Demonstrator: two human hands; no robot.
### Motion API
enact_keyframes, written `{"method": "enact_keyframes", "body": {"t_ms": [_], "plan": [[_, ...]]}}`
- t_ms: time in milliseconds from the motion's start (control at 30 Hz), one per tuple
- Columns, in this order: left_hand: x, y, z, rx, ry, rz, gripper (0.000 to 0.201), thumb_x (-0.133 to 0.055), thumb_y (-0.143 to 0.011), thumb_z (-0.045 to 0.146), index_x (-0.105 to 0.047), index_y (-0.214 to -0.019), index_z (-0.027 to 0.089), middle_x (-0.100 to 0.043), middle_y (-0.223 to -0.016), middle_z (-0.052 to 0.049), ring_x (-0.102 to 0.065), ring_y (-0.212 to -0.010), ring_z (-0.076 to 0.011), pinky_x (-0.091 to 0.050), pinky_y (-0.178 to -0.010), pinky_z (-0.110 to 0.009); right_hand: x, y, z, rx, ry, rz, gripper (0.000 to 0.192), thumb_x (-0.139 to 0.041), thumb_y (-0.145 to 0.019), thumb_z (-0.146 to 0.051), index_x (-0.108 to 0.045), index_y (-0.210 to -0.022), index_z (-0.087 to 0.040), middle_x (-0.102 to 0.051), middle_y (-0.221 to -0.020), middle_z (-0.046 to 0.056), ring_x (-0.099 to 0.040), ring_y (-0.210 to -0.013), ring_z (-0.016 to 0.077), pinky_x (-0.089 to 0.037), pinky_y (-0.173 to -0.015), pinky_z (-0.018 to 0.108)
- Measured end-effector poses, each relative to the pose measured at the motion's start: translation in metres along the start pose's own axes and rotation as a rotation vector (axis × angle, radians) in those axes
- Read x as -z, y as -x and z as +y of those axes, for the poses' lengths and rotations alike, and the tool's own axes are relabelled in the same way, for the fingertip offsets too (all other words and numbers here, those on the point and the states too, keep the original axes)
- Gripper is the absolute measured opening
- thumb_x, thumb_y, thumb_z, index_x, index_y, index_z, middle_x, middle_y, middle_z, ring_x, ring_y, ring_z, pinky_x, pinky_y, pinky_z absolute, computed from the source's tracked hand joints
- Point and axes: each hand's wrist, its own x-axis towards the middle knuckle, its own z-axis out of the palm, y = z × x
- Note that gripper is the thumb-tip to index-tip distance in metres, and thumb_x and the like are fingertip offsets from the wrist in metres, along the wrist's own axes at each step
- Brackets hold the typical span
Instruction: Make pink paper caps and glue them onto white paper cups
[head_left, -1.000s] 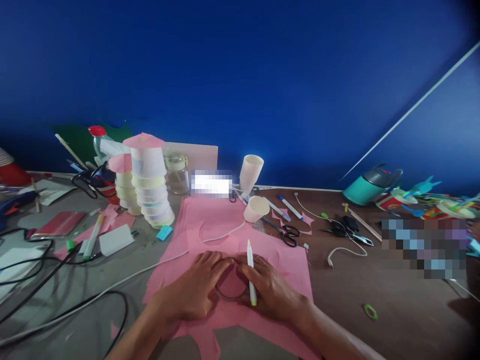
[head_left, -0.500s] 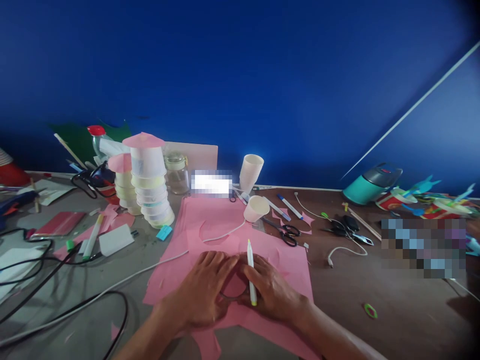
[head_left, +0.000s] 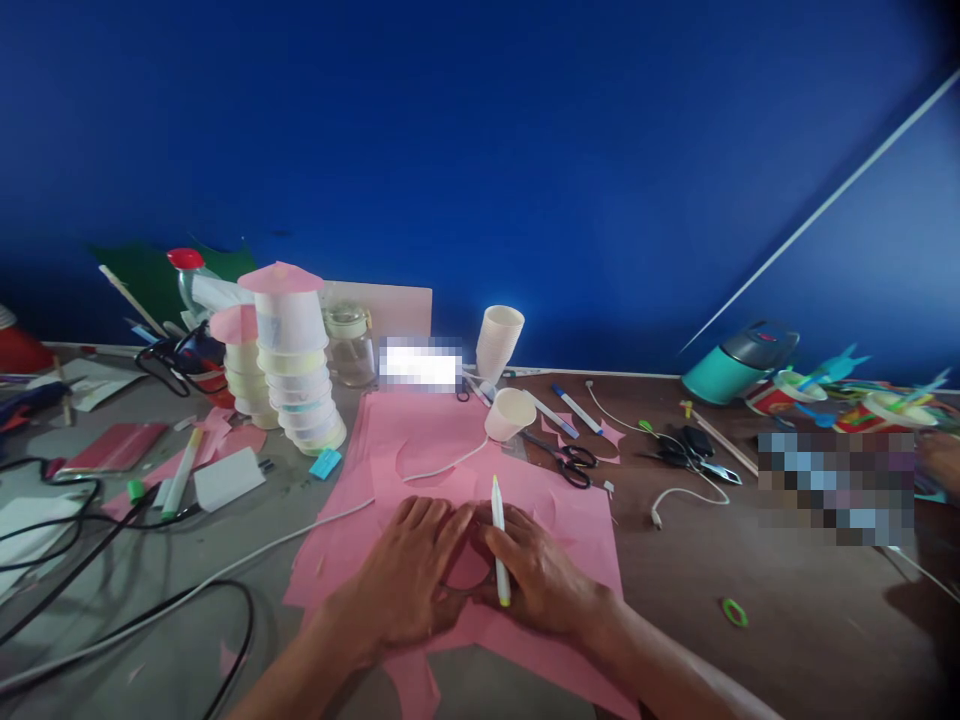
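Observation:
My left hand (head_left: 416,565) lies palm down on pink paper (head_left: 442,450). Its index finger and thumb curve about the left side of a thin-rimmed round thing (head_left: 466,590), whose kind I cannot make out and which the hands largely cover. On the opposite side, my right hand (head_left: 532,565) rests against the same round thing. A slim white marker (head_left: 500,550) with yellow ends stands tilted between the right thumb and fingers. Several pink sheets overlap under both hands, with cut curved edges showing.
Stacked paper cups (head_left: 296,350) with pink cone tops stand left. A paper cup (head_left: 511,414) lies tilted beyond the hands, near black-handled scissors (head_left: 574,462). A white cable (head_left: 300,530) crosses the paper. A teal flask (head_left: 720,372) lies right; another person's hand (head_left: 941,460) shows at the far right.
The view has shifted slightly. Both hands and the marker keep nearly the same pose around the round thing. Another person's hand has appeared at the far right edge.

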Motion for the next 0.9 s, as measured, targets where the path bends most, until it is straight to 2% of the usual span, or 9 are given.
{"method": "enact_keyframes", "body": {"t_ms": [200, 300, 400, 567, 733, 900], "plan": [[0.007, -0.005, 0.002, 0.029, 0.003, -0.048, 0.077, -0.069, -0.08, 0.041, -0.038, -0.147, 0.019, -0.055, -0.132, -0.013, -0.05, -0.119, -0.0329, -0.036, -0.109, -0.051, 0.0, 0.0, -0.001, -0.033, 0.012, -0.033, 0.03, -0.066, -0.088, -0.043, -0.054, -0.099, -0.019, -0.07, -0.108, 0.016, -0.063, -0.1, 0.0305, -0.055, -0.083, 0.045], [0.013, -0.006, 0.0, 0.039, 0.029, -0.105, 0.091, -0.076, -0.073, 0.052, -0.037, -0.149, 0.019, -0.054, -0.137, -0.015, -0.049, -0.123, -0.035, -0.036, -0.109, -0.053, 0.001, 0.001, 0.0, -0.018, 0.009, -0.023, 0.03, -0.067, -0.087, -0.041, -0.054, -0.102, -0.019, -0.069, -0.116, 0.018, -0.064, -0.105, 0.0312, -0.055, -0.087, 0.046], [0.014, -0.004, -0.004, 0.038, 0.051, -0.127, 0.096, -0.079, -0.071, 0.05, -0.034, -0.15, 0.02, -0.05, -0.143, -0.015, -0.046, -0.127, -0.035, -0.035, -0.111, -0.053, 0.001, 0.001, 0.001, 0.018, -0.001, -0.016, 0.036, -0.07, -0.085, -0.04, -0.055, -0.108, -0.017, -0.064, -0.128, 0.022, -0.062, -0.115, 0.0334, -0.054, -0.094, 0.048], [0.013, -0.003, -0.003, 0.039, 0.041, -0.123, 0.088, -0.074, -0.079, 0.051, -0.032, -0.152, 0.023, -0.05, -0.147, -0.013, -0.046, -0.132, -0.0326, -0.034, -0.113, -0.051, 0.001, 0.0, 0.002, 0.004, 0.002, -0.009, 0.038, -0.072, -0.083, -0.037, -0.056, -0.112, -0.017, -0.065, -0.13, 0.022, -0.063, -0.117, 0.0334, -0.054, -0.095, 0.048], [0.015, -0.003, 0.004, 0.065, -0.036, -0.144, 0.069, -0.06, -0.091, 0.055, -0.044, -0.145, 0.017, -0.053, -0.145, -0.014, -0.048, -0.131, -0.0307, -0.036, -0.113, -0.049, -0.002, 0.002, 0.004, 0.019, -0.006, 0.003, 0.047, -0.074, -0.08, -0.037, -0.056, -0.116, -0.013, -0.065, -0.129, 0.024, -0.063, -0.117, 0.0364, -0.055, -0.094, 0.05], [0.013, 0.001, 0.011, 0.049, -0.184, -0.161, 0.06, -0.054, -0.096, 0.046, -0.045, -0.146, 0.012, -0.051, -0.148, -0.017, -0.046, -0.135, -0.0326, -0.036, -0.114, -0.05, -0.003, 0.003, 0.005, 0.012, 0.004, -0.028, 0.054, -0.074, -0.082, -0.036, -0.051, -0.127, -0.016, -0.064, -0.132, 0.021, -0.062, -0.119, 0.0357, -0.053, -0.098, 0.05]]}}
